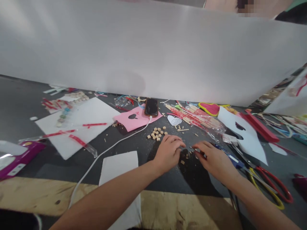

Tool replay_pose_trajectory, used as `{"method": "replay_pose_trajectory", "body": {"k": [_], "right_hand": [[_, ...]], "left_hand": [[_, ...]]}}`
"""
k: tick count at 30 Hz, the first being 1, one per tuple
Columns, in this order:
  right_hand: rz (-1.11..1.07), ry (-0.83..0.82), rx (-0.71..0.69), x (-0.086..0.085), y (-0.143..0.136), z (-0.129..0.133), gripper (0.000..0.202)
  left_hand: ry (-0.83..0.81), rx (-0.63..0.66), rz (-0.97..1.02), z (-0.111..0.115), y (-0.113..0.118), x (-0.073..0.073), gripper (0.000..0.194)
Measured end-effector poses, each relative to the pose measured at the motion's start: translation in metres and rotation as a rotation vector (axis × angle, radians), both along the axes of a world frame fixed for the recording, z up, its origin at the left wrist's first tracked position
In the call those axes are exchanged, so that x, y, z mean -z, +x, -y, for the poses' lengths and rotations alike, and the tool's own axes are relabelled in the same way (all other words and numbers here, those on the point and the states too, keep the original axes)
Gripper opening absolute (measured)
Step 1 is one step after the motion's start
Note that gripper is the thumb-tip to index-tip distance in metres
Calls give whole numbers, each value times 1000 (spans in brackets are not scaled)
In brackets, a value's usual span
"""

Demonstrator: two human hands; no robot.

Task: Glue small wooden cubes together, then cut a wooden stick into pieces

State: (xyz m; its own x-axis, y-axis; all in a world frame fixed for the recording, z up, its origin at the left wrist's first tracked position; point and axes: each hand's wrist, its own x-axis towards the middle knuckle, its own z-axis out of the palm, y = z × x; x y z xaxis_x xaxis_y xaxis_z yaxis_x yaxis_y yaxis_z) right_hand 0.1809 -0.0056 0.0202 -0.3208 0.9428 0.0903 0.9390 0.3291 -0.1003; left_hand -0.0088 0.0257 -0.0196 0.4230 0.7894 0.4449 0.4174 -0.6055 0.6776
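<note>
My left hand [169,151] hovers just over the dark tabletop, its fingers curled together; anything in them is too small to make out. Opposite it, my right hand [212,158] is closed in a pinch, fingertips near the table, and what it may hold cannot be told. Between and below the two hands lie small wooden bits [182,162] and crumbs. Just beyond my left hand sits a loose pile of small pale wooden pieces [157,133]. A white heart-shaped paper cutout [174,120] lies farther back, with short stick pieces [183,130] beside it.
A phone [151,107] with a white cable [112,145] rests on pink paper [128,123]. Scissors [273,183] and a blue-handled tool [231,158] lie right of my right hand. Wrapped sticks [187,111] lie behind. A white panel [153,54] closes off the back.
</note>
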Motion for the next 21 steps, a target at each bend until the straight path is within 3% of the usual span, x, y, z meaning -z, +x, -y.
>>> {"method": "replay_pose_trajectory", "body": {"k": [4, 13, 21], "right_hand": [[12, -74, -90, 5, -7, -4, 23], [27, -48, -77, 11, -13, -5, 22], [-134, 91, -57, -2, -13, 6, 19]], "left_hand": [[8, 6, 10, 0, 1, 1, 25], [8, 65, 14, 0, 1, 1, 22], [-188, 135, 38, 4, 1, -9, 20]]}}
